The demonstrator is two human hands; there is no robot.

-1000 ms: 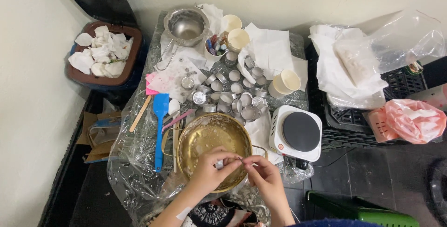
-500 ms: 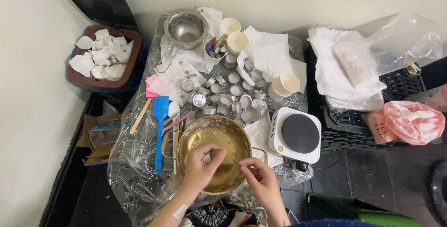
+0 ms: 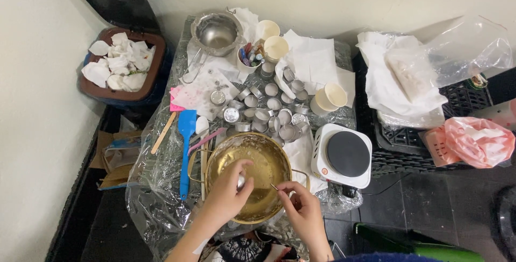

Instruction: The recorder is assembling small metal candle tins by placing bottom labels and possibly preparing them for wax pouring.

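1. Far left of the brass bowl (image 3: 252,184), I see a brown bin (image 3: 124,68) heaped with crumpled white paper, soft and creased.
2. Just left of the bowl lie a flat wooden stick (image 3: 163,133) and a blue spatula (image 3: 186,149) with a smooth, squared blade, both on crinkled clear plastic sheeting (image 3: 156,203).
3. My left hand (image 3: 228,192) reaches over the bowl's near left rim, fingers curled closed around a small metal cup (image 3: 241,180); only a sliver of its shiny side shows between the fingers.
4. The bowl itself is round and wide, golden and glossy, with a thin wire handle at each side; a pale, cloudy film smears its inner wall. It sits at the near edge of the covered table, directly under my hands.
5. My right hand (image 3: 303,211) hovers at the bowl's near right rim, thumb and forefinger pinched shut on a thin pin-like stick (image 3: 275,188) that angles up and leftward over the bowl.
6. Beyond the bowl, a cluster of small round metal cups (image 3: 269,114) crowds the table, dull silver and shallow.
7. Just right of the bowl stands a white hot plate (image 3: 344,154) with a matte black round disc.
8. Far right of the bowl, a pink plastic bag (image 3: 478,141) lies bunched on a black crate (image 3: 414,144).
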